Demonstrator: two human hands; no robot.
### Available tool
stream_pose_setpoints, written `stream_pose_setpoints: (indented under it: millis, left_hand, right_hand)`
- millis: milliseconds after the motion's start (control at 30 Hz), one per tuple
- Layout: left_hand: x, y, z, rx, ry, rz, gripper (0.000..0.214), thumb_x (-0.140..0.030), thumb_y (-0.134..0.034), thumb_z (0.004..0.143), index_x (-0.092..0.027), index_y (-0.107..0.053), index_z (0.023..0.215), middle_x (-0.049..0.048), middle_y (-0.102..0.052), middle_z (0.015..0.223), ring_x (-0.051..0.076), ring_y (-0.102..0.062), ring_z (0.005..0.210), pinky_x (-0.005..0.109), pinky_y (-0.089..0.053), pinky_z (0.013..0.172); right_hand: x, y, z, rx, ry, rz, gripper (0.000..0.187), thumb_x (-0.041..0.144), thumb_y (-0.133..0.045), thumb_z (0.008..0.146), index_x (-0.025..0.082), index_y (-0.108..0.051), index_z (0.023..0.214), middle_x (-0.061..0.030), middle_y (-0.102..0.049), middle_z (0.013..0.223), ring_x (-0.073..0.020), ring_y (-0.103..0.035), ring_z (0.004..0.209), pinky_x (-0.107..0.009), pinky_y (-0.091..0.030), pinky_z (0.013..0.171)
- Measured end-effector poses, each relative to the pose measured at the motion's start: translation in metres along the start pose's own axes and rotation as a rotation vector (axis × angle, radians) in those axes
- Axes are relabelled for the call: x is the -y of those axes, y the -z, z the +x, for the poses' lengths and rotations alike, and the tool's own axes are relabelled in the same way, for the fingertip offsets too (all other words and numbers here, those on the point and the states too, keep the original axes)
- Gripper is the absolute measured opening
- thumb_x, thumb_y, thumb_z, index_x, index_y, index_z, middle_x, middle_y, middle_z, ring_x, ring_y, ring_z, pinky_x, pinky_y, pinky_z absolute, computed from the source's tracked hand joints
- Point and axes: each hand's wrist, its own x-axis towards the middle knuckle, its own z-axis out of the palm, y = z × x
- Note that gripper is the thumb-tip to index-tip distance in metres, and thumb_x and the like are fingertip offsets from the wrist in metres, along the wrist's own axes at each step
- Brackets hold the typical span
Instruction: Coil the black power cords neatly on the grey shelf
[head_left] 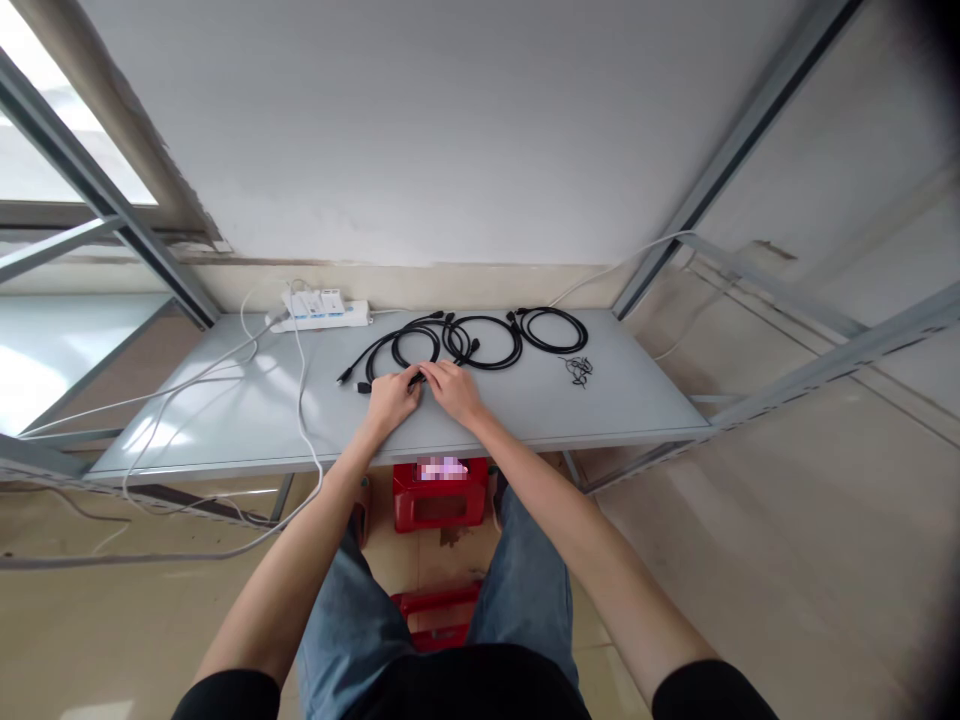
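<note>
Head view: two hands [393, 398] [456, 390], three coiled cables [415, 347] [484, 343] [553, 330].

White power strip [321, 308] on grey shelf [637, 400], red stool [439, 495] beneath.

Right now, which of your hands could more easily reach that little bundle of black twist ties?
Probably the right hand: the twist ties lie on its side of the shelf, nothing between. The left hand sits farther off, resting on the black cable.
</note>
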Motion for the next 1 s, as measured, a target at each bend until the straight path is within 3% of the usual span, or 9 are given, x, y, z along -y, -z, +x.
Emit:
stream_pose_setpoints:
  millis: [200,433,667,1000]
  left_hand:
    - [0.0034,-0.0046,0.0017,-0.010,-0.009,0.032,0.040,-0.032,-0.049,0.104,-0.021,-0.071,0.136,0.0128,-0.083,0.107,0.032,-0.078,0.107,0.034,-0.051,0.086]
    - [0.0059,-0.0072,0.0032,-0.012,-0.007,0.063,0.039,-0.033,-0.051,0.105,-0.022,-0.072,0.136,0.0136,-0.083,0.109,0.031,-0.078,0.108,0.035,-0.051,0.087]
    - [0.0040,-0.0041,0.0030,0.002,0.018,0.053,0.040,-0.036,-0.050,0.107,-0.020,-0.073,0.134,0.0156,-0.083,0.110,0.032,-0.078,0.107,0.035,-0.051,0.088]
    - [0.0048,-0.0061,0.0047,-0.031,0.063,0.042,0.040,-0.040,-0.047,0.108,-0.020,-0.075,0.130,0.0157,-0.083,0.107,0.032,-0.078,0.105,0.033,-0.049,0.084]
  right_hand:
    - [0.0006,-0.0003,0.0007,-0.002,-0.039,0.015,0.034,0.028,-0.044,0.117,0.020,-0.070,0.137,-0.0099,-0.076,0.109,-0.0194,-0.072,0.100,-0.026,-0.050,0.087]
    - [-0.0005,-0.0005,0.0000,-0.034,0.007,0.060,0.029,0.027,-0.043,0.117,0.018,-0.071,0.121,-0.0085,-0.075,0.101,-0.0190,-0.071,0.095,-0.025,-0.049,0.084]
    - [0.0008,-0.0027,-0.0008,-0.025,-0.007,0.052,0.028,0.023,-0.049,0.112,0.018,-0.070,0.131,-0.0102,-0.077,0.113,-0.0210,-0.072,0.103,-0.027,-0.053,0.089]
    - [0.0040,0.0024,0.0004,-0.020,0.080,0.076,0.041,0.012,-0.054,0.103,0.015,-0.066,0.142,-0.0129,-0.075,0.123,-0.0239,-0.069,0.119,-0.034,-0.057,0.100]
